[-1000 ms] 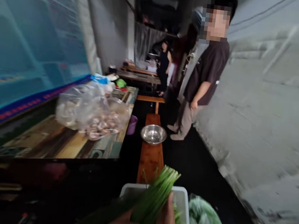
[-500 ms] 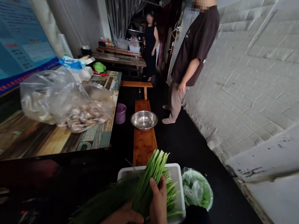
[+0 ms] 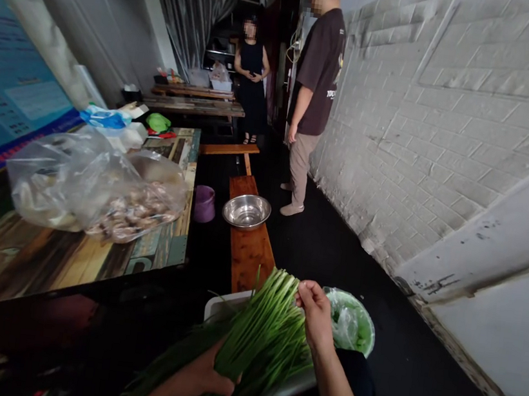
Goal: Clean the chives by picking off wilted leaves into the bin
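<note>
My left hand (image 3: 202, 378) is wrapped round the lower part of a bunch of long green chives (image 3: 257, 327), which points up and to the right. My right hand (image 3: 315, 312) pinches the cut tips at the top of the bunch. The bunch lies over a white plastic tub (image 3: 218, 305) that stands on the near end of a wooden bench (image 3: 248, 251).
A green-lined bin (image 3: 355, 327) stands right of the tub. A steel bowl (image 3: 246, 211) sits further along the bench, a purple cup (image 3: 204, 203) beside it. A table (image 3: 90, 259) on the left carries a clear bag of food (image 3: 94, 192). Two people stand in the passage.
My right hand has moved from the middle of the bunch up to its tips. The view has swung slightly to the right; the nearer person has turned away.
</note>
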A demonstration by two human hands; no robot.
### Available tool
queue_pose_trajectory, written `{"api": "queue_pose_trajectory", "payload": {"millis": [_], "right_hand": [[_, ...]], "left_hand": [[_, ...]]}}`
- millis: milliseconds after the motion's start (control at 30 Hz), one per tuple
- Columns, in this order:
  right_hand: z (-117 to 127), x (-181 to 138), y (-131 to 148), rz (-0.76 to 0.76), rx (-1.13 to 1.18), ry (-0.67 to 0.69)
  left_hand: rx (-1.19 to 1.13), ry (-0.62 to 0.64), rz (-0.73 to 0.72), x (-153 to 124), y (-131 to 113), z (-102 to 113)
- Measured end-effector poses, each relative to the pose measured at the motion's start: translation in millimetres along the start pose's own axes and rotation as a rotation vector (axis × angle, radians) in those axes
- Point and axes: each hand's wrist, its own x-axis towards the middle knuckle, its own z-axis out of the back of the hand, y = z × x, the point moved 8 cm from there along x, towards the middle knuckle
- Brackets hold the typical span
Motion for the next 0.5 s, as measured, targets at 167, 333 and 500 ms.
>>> {"api": "queue_pose_trajectory", "payload": {"millis": [167,333,500], "right_hand": [[8,-5,-16,-0.073,0.069,0.009],[37,-6,-19,0.03,-0.203,-0.031],[32,-14,19,0.425,-0.627,-0.094]], "left_hand": [[-0.099,0.06,-0.046,-4,-2,1],[-0.038,-0.034,-0.024,-1,-11,7],[0.384,-0.137,-0.097,4,-25,10]]}}
